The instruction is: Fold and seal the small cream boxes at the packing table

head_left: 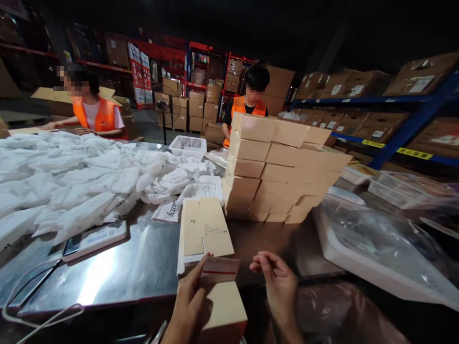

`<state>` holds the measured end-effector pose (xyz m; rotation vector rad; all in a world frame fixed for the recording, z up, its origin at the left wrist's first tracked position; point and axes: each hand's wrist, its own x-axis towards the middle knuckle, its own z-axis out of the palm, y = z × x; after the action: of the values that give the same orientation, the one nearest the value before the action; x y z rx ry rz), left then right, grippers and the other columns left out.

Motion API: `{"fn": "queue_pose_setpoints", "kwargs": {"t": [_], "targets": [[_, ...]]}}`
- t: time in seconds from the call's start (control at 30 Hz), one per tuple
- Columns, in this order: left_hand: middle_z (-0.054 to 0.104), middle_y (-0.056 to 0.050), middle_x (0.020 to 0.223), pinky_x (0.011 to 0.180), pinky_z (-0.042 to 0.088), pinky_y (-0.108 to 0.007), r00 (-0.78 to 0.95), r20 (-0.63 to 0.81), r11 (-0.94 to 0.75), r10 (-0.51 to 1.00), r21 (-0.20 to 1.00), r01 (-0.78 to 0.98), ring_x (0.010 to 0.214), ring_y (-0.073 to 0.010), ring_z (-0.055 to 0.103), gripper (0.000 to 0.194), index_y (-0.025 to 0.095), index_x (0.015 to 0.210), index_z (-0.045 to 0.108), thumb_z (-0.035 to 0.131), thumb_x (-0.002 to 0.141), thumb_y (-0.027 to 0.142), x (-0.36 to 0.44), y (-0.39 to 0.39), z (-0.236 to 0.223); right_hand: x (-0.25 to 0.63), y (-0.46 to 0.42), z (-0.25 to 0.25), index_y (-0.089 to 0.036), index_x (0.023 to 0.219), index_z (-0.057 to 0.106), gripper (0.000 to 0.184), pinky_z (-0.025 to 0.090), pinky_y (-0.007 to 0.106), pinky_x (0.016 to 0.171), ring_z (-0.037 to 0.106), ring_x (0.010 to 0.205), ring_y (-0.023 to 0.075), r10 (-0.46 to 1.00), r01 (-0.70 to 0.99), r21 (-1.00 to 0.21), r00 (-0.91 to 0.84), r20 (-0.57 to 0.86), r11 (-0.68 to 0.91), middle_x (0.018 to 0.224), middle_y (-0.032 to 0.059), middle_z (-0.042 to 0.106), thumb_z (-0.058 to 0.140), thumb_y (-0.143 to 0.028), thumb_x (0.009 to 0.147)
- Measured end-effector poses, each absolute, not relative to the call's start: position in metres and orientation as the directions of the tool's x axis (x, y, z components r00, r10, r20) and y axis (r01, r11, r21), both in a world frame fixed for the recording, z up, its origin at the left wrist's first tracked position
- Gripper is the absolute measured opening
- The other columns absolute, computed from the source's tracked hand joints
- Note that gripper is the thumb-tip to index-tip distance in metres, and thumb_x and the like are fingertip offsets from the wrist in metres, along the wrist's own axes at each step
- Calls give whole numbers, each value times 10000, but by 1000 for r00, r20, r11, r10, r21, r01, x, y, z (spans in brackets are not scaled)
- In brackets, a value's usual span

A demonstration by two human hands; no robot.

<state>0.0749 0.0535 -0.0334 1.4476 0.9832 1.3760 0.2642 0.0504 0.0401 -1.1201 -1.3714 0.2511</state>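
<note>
The left hand [189, 301] pinches the flap of a small tan box [224, 306] at about 6 o'clock, low in the view at the near edge of the steel bench [118, 272]; thumb and fingers are closed on the flap, which carries a red strip along it. The right hand [278, 282] hovers just to the right at 5 o'clock, fingers loosely curled and apart, holding nothing that shows. To do this step well, it seems wise to keep the box steady with the left hand and bring the right one to the flap's free end, so the strip stays straight and the flap closes square. Just beyond, toward 12 o'clock, lies a stack of flat carton blanks [204, 229], and at 1 o'clock a pile of made-up boxes [279, 167]. White bagged garments [71, 186] spread at 10 o'clock, with a handheld device [95, 239] beside them. The box's lower part is cut off by the frame edge, so whether anything is inside cannot be told; the print on the blanks is too small to read, and the dim light blurs the trays at 3 o'clock.
</note>
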Motion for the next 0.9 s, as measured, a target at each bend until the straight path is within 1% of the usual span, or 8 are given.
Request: {"fn": "queue_pose_setpoints", "kwargs": {"t": [0.07,0.13,0.23,0.4,0.5,0.6,0.8,0.9], "targets": [[666,-53,1333,1091,469,-420,153,318,-315,936,948,-43,1251,-282,615,609,240,1361,607,544,762,146,78,53,-39,258,41,32,-202,935,735,165,610,225,626,731,671,170,730,534,-650,87,678,540,770,27,743,599,-291,964],[637,-51,1369,1099,456,-402,174,356,-356,918,934,-34,1275,-273,597,597,242,1362,607,538,773,171,82,49,-44,242,34,30,-191,1037,740,202,618,261,718,732,786,186,673,652,-474,-76,736,592,879,56,747,552,-247,988],[640,-59,1363,1095,451,-384,126,385,-389,914,921,10,1273,-254,598,582,224,1339,628,523,771,159,87,40,-46,221,28,35,-110,1052,709,280,611,277,695,713,757,185,572,793,-218,-190,798,569,864,89,728,433,-134,1013],[657,-89,1326,1044,495,-354,116,428,-435,896,899,49,1219,-258,638,592,158,1304,655,506,731,148,89,29,-36,214,23,40,-107,969,683,267,579,282,638,698,687,184,511,852,-78,-235,827,518,796,74,729,418,-91,995],[651,-103,1337,1057,490,-384,139,391,-402,910,914,58,1235,-276,626,606,142,1317,642,499,728,156,92,27,-34,217,26,36,-143,838,665,268,543,269,594,677,628,172,530,867,-118,-183,828,484,715,47,698,439,-73,961],[656,-111,1339,1076,477,-443,166,324,-337,931,940,54,1242,-300,621,601,150,1341,623,503,753,173,96,25,-37,219,28,31,-185,699,616,288,497,237,530,635,560,145,602,832,-283,-75,795,477,637,14,649,458,-84,918],[621,-86,1396,1120,432,-449,201,274,-287,940,957,36,1307,-284,567,588,189,1389,577,483,809,185,99,21,-37,229,29,31,-191,746,629,239,531,222,591,654,617,143,620,778,-370,-32,784,508,694,18,670,469,-93,893],[634,-97,1375,1121,430,-458,211,254,-268,944,962,43,1288,-299,583,584,172,1374,592,515,797,219,98,23,-36,241,29,33,-193,742,602,195,525,188,531,650,594,125,644,716,-498,89,760,489,702,13,657,496,-114,884]]}}
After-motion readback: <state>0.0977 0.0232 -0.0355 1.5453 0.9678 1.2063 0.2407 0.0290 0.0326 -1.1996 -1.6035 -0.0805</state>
